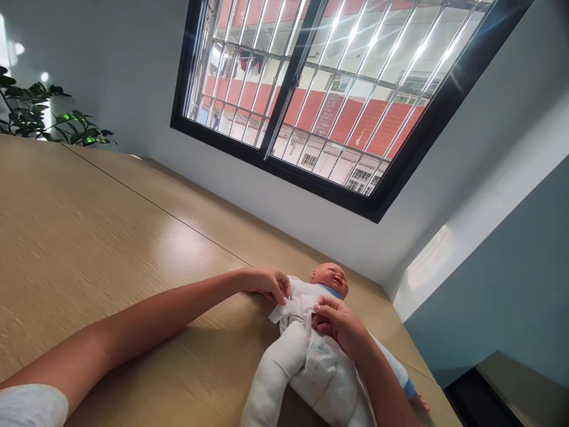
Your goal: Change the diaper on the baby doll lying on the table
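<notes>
A baby doll (329,277) in a white top with a blue collar lies on its back on the wooden table, its head toward the window. Around its hips is a white diaper (323,363) with a small blue print on the front. My left hand (270,284) is closed in a pinch at the doll's waist, on a white diaper tab (279,312) that sticks out to the side. At the other side of the belly, my right hand (338,325) has its fingers curled and pinches the upper edge of the diaper's front. The fingertips partly hide what they grip.
The wooden table (106,237) runs along the wall under a barred window (275,142). A green plant (66,121) stands beyond the table's far left edge. At the lower right is a dark piece of furniture (502,391) beside the table.
</notes>
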{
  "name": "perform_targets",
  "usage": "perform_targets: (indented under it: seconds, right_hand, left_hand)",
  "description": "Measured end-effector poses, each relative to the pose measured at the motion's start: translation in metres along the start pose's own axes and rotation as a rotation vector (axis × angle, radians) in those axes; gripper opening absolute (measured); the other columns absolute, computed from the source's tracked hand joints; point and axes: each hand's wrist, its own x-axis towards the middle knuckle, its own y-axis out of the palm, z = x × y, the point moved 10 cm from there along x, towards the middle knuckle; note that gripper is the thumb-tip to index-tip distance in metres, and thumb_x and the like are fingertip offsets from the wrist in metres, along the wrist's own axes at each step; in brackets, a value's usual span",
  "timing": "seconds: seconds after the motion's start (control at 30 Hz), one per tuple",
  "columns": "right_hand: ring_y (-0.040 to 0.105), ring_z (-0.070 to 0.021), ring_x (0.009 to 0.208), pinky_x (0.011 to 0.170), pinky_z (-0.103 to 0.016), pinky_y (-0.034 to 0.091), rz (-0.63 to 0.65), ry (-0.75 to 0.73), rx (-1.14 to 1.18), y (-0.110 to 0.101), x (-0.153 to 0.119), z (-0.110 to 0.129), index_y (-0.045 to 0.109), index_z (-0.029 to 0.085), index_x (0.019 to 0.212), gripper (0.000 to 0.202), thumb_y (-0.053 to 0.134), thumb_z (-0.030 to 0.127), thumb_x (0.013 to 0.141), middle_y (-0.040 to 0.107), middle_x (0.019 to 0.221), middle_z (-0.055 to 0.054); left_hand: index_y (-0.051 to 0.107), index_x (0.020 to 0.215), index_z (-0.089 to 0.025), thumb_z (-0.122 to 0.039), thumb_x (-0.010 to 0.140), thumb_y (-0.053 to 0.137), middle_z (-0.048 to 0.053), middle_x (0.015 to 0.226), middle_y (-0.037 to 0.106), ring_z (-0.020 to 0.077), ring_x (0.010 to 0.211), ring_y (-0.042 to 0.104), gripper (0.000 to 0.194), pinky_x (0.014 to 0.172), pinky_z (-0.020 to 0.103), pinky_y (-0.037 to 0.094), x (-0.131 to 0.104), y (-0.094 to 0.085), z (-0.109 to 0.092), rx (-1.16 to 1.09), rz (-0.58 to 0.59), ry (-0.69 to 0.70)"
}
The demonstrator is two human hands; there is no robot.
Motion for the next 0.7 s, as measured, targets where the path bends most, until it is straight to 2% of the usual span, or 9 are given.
perform_targets:
  seconds: [0.17, 0.37, 0.43, 0.57, 0.7]
  right_hand:
    - [0.057, -0.0067, 0.056, 0.049, -0.012, 0.043, -0.004, 0.002, -0.003, 0.001, 0.0, 0.0, 0.054, 0.016, 0.069, 0.044, 0.088, 0.042, 0.061, 0.063, 0.065, 0.0]
    - [0.057, -0.0064, 0.056, 0.049, -0.011, 0.042, -0.007, -0.002, -0.023, -0.001, 0.002, -0.002, 0.054, 0.016, 0.071, 0.045, 0.088, 0.044, 0.062, 0.063, 0.062, 0.0]
    - [0.056, -0.0064, 0.056, 0.049, -0.011, 0.041, -0.005, 0.002, -0.031, -0.001, 0.003, -0.003, 0.054, 0.016, 0.071, 0.044, 0.087, 0.044, 0.063, 0.063, 0.062, 0.0]
    - [0.055, -0.0059, 0.055, 0.05, -0.012, 0.04, 0.003, -0.006, -0.06, 0.001, 0.002, -0.002, 0.053, 0.016, 0.07, 0.042, 0.084, 0.044, 0.066, 0.064, 0.062, 0.0]
    - [0.054, -0.0056, 0.056, 0.051, -0.013, 0.04, -0.017, -0.017, -0.099, 0.001, 0.0, 0.0, 0.053, 0.016, 0.07, 0.039, 0.081, 0.043, 0.067, 0.064, 0.062, 0.0]
  left_hand:
    - [0.064, 0.083, -0.016, -0.021, 0.055, 0.09, -0.002, 0.079, 0.067, 0.0118, 0.076, 0.066, 0.038, 0.072, 0.021, 0.057, -0.002, 0.001, -0.006, -0.021, 0.0, 0.026]
    - [0.068, 0.089, -0.015, -0.02, 0.052, 0.093, 0.001, 0.081, 0.068, 0.0141, 0.076, 0.068, 0.045, 0.07, 0.024, 0.058, -0.004, 0.008, 0.004, -0.006, 0.078, -0.046]
    - [0.068, 0.092, -0.016, -0.02, 0.052, 0.093, 0.001, 0.084, 0.069, 0.0148, 0.078, 0.068, 0.048, 0.071, 0.025, 0.058, -0.005, 0.016, 0.006, 0.0, 0.146, -0.048]
    - [0.065, 0.094, -0.017, -0.017, 0.05, 0.094, 0.0, 0.088, 0.07, 0.0154, 0.081, 0.068, 0.052, 0.073, 0.026, 0.057, -0.005, 0.033, 0.003, 0.025, 0.278, 0.009]
    - [0.063, 0.092, -0.017, -0.012, 0.042, 0.094, -0.002, 0.086, 0.068, 0.0158, 0.077, 0.066, 0.058, 0.065, 0.024, 0.055, -0.001, 0.034, 0.001, 0.072, 0.276, 0.068]
